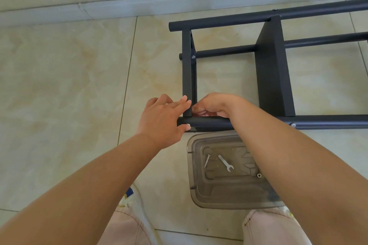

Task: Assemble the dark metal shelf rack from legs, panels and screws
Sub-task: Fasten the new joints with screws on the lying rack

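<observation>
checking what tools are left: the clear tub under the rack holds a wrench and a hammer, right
Not quite. In the head view the clear tub holds a wrench and a long screw, not a hammer. It does sit just below the rack.
</observation>
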